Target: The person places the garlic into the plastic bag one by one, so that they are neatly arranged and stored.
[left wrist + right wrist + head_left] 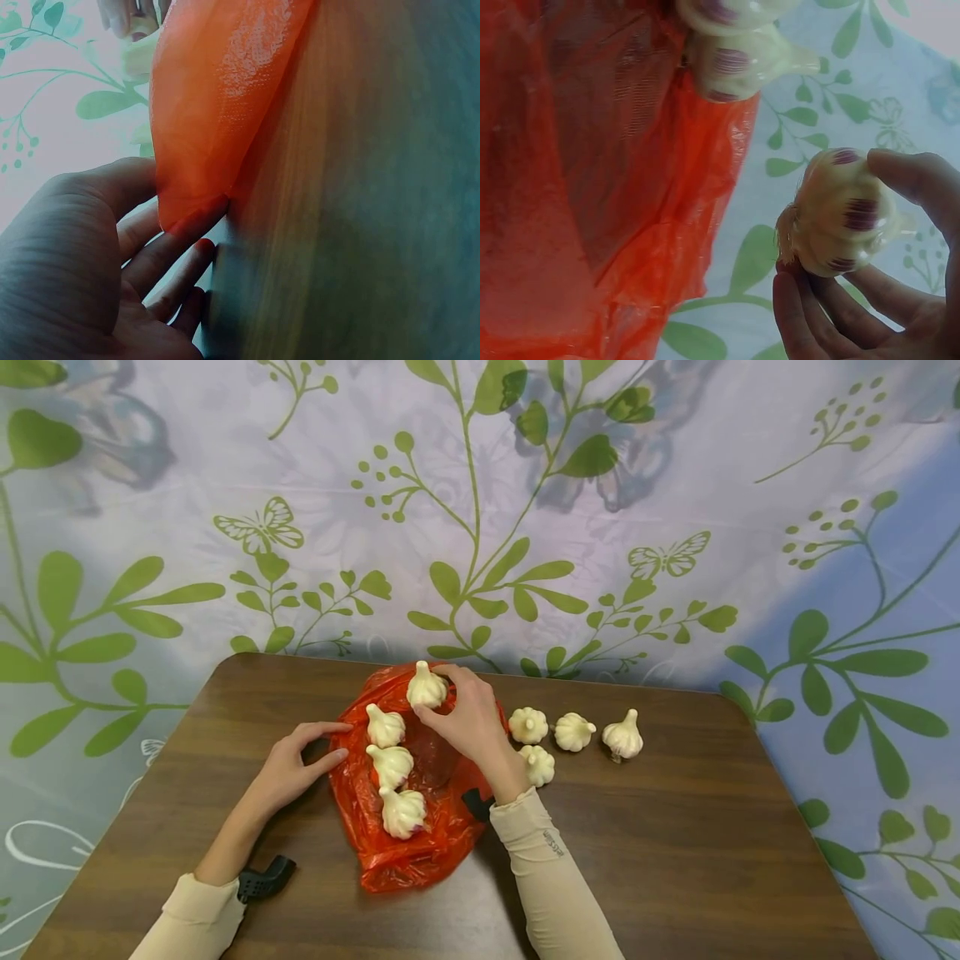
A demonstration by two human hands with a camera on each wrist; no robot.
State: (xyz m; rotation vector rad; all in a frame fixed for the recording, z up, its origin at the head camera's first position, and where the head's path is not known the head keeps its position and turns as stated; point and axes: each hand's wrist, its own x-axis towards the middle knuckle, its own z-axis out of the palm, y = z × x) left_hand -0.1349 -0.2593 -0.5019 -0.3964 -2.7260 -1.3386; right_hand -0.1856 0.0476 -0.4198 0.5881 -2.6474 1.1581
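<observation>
My right hand (474, 714) pinches a white garlic bulb (426, 687) between thumb and fingers, over the far part of a red plastic bag (405, 872). Purple streaks and dry roots show on the held bulb in the right wrist view. Along the bag's left part, three more bulbs stand in a row: a far one (386, 727), a middle one (392, 767) and a near one (403, 814). My left hand (288, 768) touches the bag's left edge, thumb and index finger apart. Its fingers lie extended against the thin red film in the left wrist view.
Right of the bag, several loose bulbs lie on the brown wooden table (675, 843), including a rightmost bulb (622, 737) and one beside my right wrist (537, 765). A cloth (480, 510) with green leaf prints hangs behind the table's far edge.
</observation>
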